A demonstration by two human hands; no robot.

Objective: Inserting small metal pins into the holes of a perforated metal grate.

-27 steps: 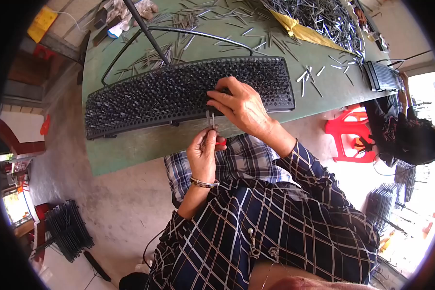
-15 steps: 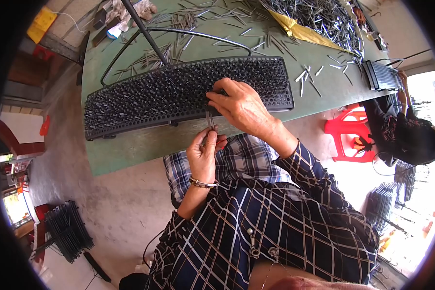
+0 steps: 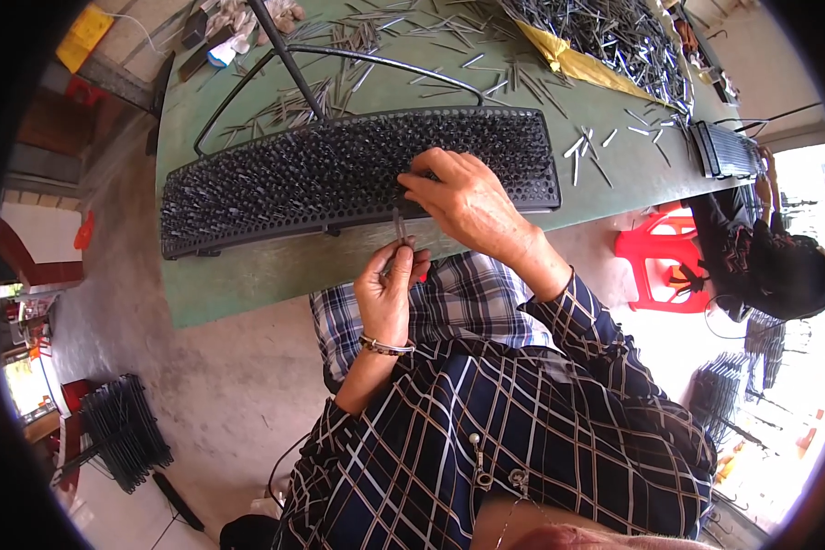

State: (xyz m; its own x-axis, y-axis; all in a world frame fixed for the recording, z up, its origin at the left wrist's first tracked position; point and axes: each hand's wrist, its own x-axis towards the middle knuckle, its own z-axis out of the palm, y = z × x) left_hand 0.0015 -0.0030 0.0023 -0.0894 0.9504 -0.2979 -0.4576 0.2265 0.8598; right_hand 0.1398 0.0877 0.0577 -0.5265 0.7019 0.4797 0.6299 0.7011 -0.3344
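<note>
The left hand (image 3: 390, 275) pinches thin strips (image 3: 400, 225) that point at the near edge of a black perforated tray (image 3: 533, 192). The right hand (image 3: 472, 202) bends over the tray, thumb and fingers drawn together; what they grip is too small to tell. On the green table (image 3: 220, 298), loose metal pieces (image 3: 536, 87) lie beyond the tray, near a large pile (image 3: 605, 46) edged by yellow cloth (image 3: 573, 64). A red stool (image 3: 646, 261) stands at right beside a co-worker (image 3: 784, 270).

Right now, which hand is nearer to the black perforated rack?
Right. The right hand is over the front edge of the rack; contact isn't clear. The left hand is short of that edge, on the near side, holding thin metal pieces.
</note>
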